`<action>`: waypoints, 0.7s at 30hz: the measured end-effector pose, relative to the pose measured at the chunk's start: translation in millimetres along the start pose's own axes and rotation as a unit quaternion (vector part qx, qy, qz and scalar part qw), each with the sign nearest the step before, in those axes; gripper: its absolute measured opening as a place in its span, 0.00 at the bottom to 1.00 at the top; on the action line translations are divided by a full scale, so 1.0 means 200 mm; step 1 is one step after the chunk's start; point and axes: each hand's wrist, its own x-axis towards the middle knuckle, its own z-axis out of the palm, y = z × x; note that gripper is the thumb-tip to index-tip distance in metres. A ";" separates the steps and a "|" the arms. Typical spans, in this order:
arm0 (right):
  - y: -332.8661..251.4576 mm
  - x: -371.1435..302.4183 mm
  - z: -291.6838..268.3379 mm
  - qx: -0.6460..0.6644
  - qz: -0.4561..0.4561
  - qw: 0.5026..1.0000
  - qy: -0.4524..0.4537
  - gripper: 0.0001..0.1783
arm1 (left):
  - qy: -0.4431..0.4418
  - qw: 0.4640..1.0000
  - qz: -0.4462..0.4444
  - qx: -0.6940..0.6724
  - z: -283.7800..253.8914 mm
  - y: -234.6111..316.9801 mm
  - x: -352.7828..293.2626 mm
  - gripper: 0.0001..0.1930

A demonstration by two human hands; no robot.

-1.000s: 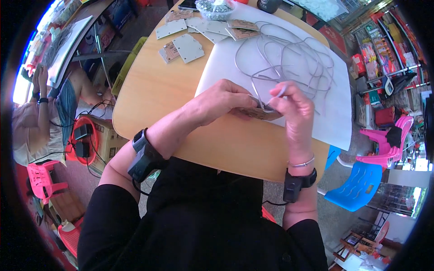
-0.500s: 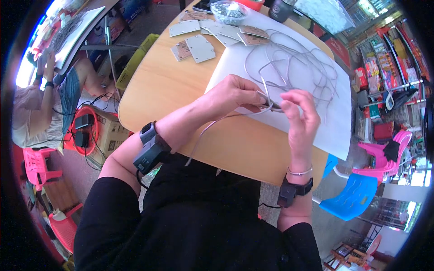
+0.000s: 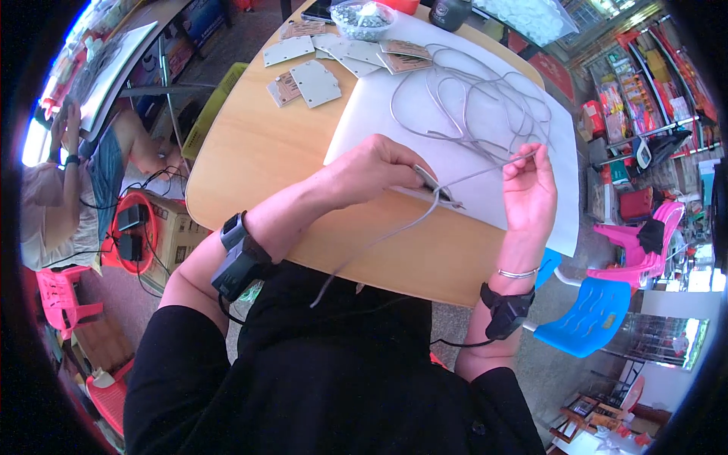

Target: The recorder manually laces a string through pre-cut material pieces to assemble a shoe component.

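Observation:
My left hand [image 3: 379,171] is closed on a small flat brown card [image 3: 434,184], held just above the near edge of a white sheet [image 3: 485,163]. A grey cord [image 3: 394,235] passes through the card; its loose end trails down toward my chest. My right hand [image 3: 528,189] pinches the cord's other stretch [image 3: 493,168] and holds it taut, up and to the right of the card. A tangle of more grey cords [image 3: 478,98] lies on the sheet beyond my hands.
Several flat grey and brown cards [image 3: 315,80] lie at the far side of the round wooden table [image 3: 258,144], with a clear bowl [image 3: 362,17] of small parts. A blue chair [image 3: 591,318] and pink chair [image 3: 637,250] stand right; a seated person [image 3: 68,189] is left.
My hands rose from the sheet and drew apart. The right hand pulled the cord out to the right through the card, and a long loose end now hangs toward me.

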 end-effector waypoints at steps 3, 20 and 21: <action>-0.06 0.03 -0.08 0.084 -0.022 0.992 0.091 0.08 | 0.007 1.000 0.015 -0.009 -0.01 0.01 0.00 0.13; 0.09 -0.10 0.21 -0.305 0.023 0.951 -0.037 0.06 | 0.057 0.988 -0.054 -0.135 -0.03 0.00 -0.01 0.03; 0.12 -0.11 0.24 -0.306 0.022 0.951 -0.037 0.06 | 0.040 0.988 -0.033 -0.145 -0.03 -0.02 0.00 0.01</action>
